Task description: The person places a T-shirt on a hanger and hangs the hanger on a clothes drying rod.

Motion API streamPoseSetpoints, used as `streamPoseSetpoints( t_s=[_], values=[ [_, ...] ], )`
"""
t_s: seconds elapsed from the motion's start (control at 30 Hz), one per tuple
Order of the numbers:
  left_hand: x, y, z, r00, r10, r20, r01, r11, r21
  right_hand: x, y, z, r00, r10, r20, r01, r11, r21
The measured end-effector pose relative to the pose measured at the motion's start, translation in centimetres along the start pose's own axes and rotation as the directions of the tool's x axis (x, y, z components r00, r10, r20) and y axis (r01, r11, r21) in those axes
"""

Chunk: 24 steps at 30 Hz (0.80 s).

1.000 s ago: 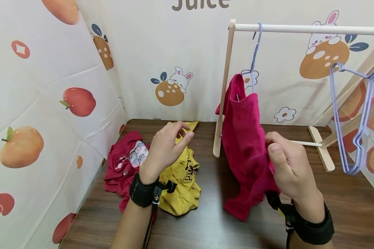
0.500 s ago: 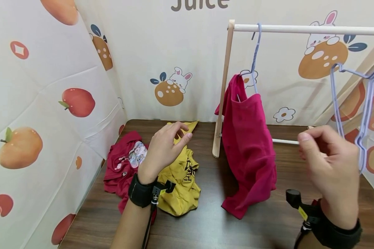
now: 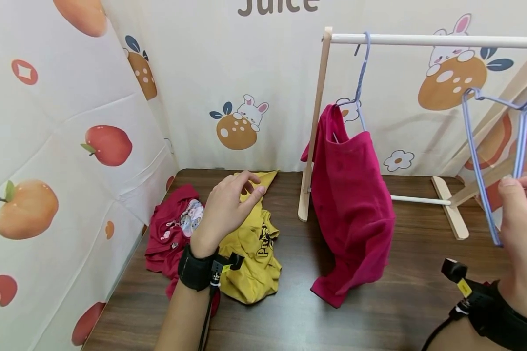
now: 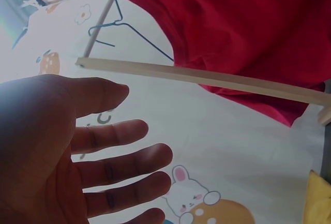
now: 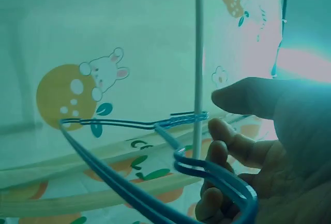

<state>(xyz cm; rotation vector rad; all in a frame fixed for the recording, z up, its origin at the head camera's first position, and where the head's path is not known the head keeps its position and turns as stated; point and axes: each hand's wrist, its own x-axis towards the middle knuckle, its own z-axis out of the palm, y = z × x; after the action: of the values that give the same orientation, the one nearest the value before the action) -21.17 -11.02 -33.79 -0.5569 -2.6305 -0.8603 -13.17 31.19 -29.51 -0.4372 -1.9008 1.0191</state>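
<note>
My left hand [image 3: 221, 212] hovers above a crumpled yellow T-shirt [image 3: 250, 273] with black lettering, its fingers relaxed and holding nothing. Beside that lies a crumpled dark red garment [image 3: 164, 243] with a printed patch, partly covered by my hand and wrist. A magenta shirt [image 3: 351, 204] hangs from a blue hanger [image 3: 359, 80] on the rack. At the right edge, my right hand [image 3: 520, 219] is at some blue hangers [image 3: 473, 146] nested together. In the right wrist view the thumb and fingers are apart, with the hangers' lower bend [image 5: 240, 193] close to the fingers.
The rack has a white top rail [image 3: 421, 41], a wooden left post [image 3: 319, 112] and a wooden right foot [image 3: 450, 209]. It stands on a dark wooden table [image 3: 290, 321] against printed cloth walls [image 3: 180, 73].
My right hand has let go of the magenta shirt and moved right to the nested hangers. The shirt hangs freely now. My left hand has stayed almost still.
</note>
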Motion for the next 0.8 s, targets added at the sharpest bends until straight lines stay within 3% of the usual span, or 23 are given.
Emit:
streamPoseSetpoints(
  t_s=[0.17,0.37,0.6,0.8],
  values=[
    [-0.1,-0.3,0.2,1.0,-0.015,0.021,0.016,1.0,-0.005,0.6,1.2,0.1,0.994,0.101,0.042,-0.099,0.993,-0.062],
    [-0.2,-0.5,0.3,0.999,-0.021,0.029,0.021,1.0,0.0,0.8,1.8,0.3,0.968,0.242,0.069,-0.225,0.955,-0.196],
    [-0.1,-0.6,0.3,1.0,-0.014,0.025,0.014,1.0,-0.002,0.7,2.6,0.6,0.974,0.226,-0.008,-0.222,0.945,-0.239],
    [-0.1,-0.5,0.1,1.0,-0.016,0.022,0.017,1.0,-0.004,1.0,2.8,0.7,0.967,0.252,-0.047,-0.256,0.946,-0.196]
  ],
)
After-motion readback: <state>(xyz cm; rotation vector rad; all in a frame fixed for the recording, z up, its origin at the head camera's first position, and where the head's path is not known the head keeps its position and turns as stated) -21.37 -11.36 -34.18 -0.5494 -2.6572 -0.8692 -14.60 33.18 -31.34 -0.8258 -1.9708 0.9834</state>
